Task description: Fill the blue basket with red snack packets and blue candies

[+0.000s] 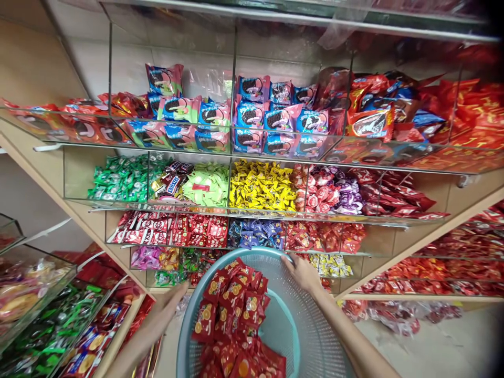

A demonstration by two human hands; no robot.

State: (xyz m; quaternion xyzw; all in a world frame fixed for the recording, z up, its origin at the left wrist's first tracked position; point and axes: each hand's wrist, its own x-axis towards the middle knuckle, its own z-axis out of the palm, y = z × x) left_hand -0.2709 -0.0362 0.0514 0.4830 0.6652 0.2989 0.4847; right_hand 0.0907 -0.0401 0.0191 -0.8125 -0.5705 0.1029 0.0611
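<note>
A teal plastic basket [279, 304] with perforated walls is at the bottom centre, part filled with red packets [232, 310] that carry orange-slice pictures. My right hand [303, 272] grips the basket's far right rim, thumb and fingers wrapped round it. Left of the basket, my left hand [177, 296] is blurred by motion, close to the left rim; its fingers are smeared, and whether it touches the rim is unclear. Just beyond the basket, the lowest shelf levels hold small wrapped sweets, among them blue packets [255, 233].
Clear-fronted shelves [232, 211] rise ahead, holding yellow sweets [262, 186], green sweets [120, 181] and blue-pink biscuit packs [252, 114]. Slanted wooden panels [429, 223] frame them. More bins [51, 320] stand at lower left. Plastic bags [397, 315] lie on the floor at lower right.
</note>
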